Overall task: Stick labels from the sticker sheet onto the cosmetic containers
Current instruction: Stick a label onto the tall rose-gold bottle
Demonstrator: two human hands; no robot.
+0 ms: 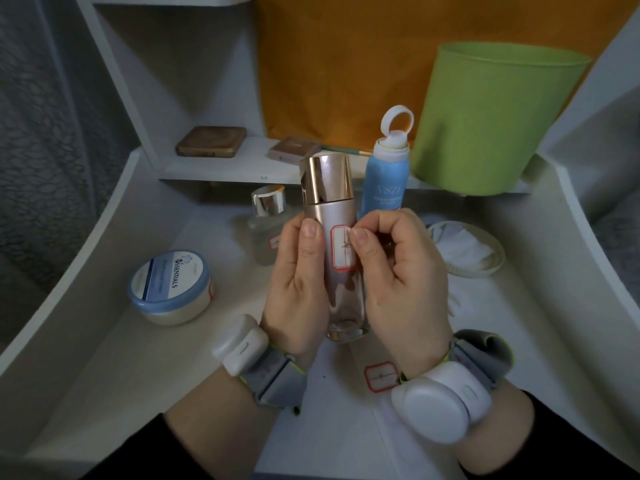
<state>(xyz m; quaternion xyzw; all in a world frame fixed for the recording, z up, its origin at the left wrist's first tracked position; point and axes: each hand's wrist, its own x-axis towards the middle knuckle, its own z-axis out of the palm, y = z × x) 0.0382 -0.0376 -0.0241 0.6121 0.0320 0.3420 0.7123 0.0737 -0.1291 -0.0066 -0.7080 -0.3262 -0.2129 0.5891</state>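
One label [341,249] sits on the bottle [332,209] gripped by the left hand [298,282], its edge pinched by the right hand [398,271], and is probably best pressed flat from the middle outward.

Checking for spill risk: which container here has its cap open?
The blue spray bottle: its white cap is flipped up; the pink bottle, clear bottle and jar are closed.

The bottle [341,271] sits at frame centre between the left hand [298,285] and right hand [405,282]; jar [171,285] left on the bench [138,362], dish [467,252] right, sticker sheet [380,376] below, bin [495,123] upper right.
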